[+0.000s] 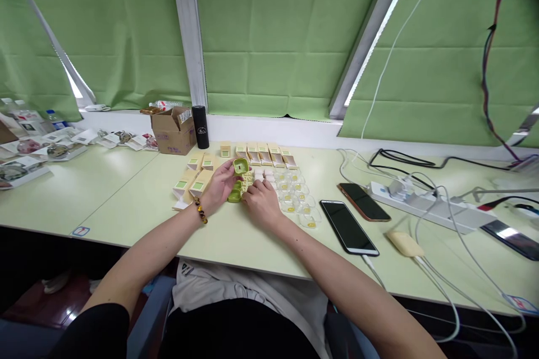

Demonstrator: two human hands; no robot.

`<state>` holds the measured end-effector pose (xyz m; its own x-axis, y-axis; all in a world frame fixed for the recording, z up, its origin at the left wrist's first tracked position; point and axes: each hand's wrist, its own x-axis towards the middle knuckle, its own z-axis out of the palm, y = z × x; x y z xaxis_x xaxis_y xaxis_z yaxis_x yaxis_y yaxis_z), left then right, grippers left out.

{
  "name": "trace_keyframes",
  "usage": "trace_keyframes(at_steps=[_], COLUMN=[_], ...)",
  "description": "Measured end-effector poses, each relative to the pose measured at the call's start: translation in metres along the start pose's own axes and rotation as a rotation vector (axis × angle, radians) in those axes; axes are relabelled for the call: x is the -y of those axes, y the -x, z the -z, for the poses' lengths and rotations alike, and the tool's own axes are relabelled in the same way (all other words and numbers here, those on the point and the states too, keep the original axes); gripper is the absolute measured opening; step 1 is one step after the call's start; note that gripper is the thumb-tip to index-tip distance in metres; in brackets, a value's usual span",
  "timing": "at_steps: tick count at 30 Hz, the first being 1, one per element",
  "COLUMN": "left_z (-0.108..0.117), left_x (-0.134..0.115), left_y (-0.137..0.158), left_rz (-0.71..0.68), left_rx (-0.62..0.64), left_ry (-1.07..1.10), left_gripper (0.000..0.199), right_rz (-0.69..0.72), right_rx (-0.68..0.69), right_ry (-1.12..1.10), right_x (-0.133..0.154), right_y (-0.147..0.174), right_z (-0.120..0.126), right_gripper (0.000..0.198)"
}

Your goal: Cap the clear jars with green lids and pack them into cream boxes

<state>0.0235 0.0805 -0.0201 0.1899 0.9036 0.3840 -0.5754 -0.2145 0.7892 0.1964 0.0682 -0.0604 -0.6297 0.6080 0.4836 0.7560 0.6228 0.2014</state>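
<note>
My left hand [219, 184], with a beaded bracelet on its wrist, is closed on a small green square case [241, 166] and tilts its hollow inside toward me. My right hand [261, 202] rests low over the table with fingers curled together; what they pinch, if anything, is hidden. Just left of its fingertips lies another green case [234, 196]. Small pale-yellow pieces [247, 177] lie between my hands, partly covered. Beyond my right hand are white pieces [259, 175] and rows of clear plastic shells [290, 207] with yellow spots.
Cream folded cartons [263, 155] line the back, and more cartons [200, 184] stand left of my hands. Further back are a cardboard box [173, 132] and a black bottle [201, 127]. Rightward lie a phone [348, 227], another phone [364, 202], a power strip [421, 207] and loose cables.
</note>
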Motion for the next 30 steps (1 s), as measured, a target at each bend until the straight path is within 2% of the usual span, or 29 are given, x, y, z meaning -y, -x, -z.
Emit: trace_keyframes(at_steps=[8,12,15,17,20,23,27,30], left_z=[-0.004,-0.001,0.001,0.002,0.003,0.003,0.003,0.003], left_x=[0.001,0.002,0.003,0.003,0.004,0.004,0.005,0.008], left_y=[0.002,0.002,0.001,0.0,-0.001,0.0,0.001,0.001], left_rz=[-0.006,-0.006,-0.011,-0.028,-0.05,-0.049,-0.035,-0.03], left_rx=[0.026,0.028,0.005,-0.023,-0.058,-0.076,-0.098,-0.108], left_ry=[-0.041,-0.044,-0.053,-0.059,-0.092,-0.134,-0.169,-0.186], left_gripper=[0.04,0.042,0.043,0.044,0.044,0.044,0.046,0.047], right_rz=[0.019,0.004,-0.096,-0.2,-0.386,-0.523,-0.595,-0.574], right_rx=[-0.033,-0.07,-0.118,-0.171,-0.26,-0.286,-0.341,-0.407], right_ry=[0.002,-0.092,-0.369,-0.646,-1.073,-1.418,-1.649,-1.67], right_x=[0.004,0.003,-0.001,-0.006,-0.014,-0.02,-0.022,-0.022], right_y=[0.0,0.002,0.007,0.008,0.007,0.003,-0.002,-0.006], right_z=[0.001,0.004,0.007,0.009,0.011,0.012,0.019,0.028], right_gripper=[0.022,0.018,0.017,0.018,0.007,0.023,0.04,0.039])
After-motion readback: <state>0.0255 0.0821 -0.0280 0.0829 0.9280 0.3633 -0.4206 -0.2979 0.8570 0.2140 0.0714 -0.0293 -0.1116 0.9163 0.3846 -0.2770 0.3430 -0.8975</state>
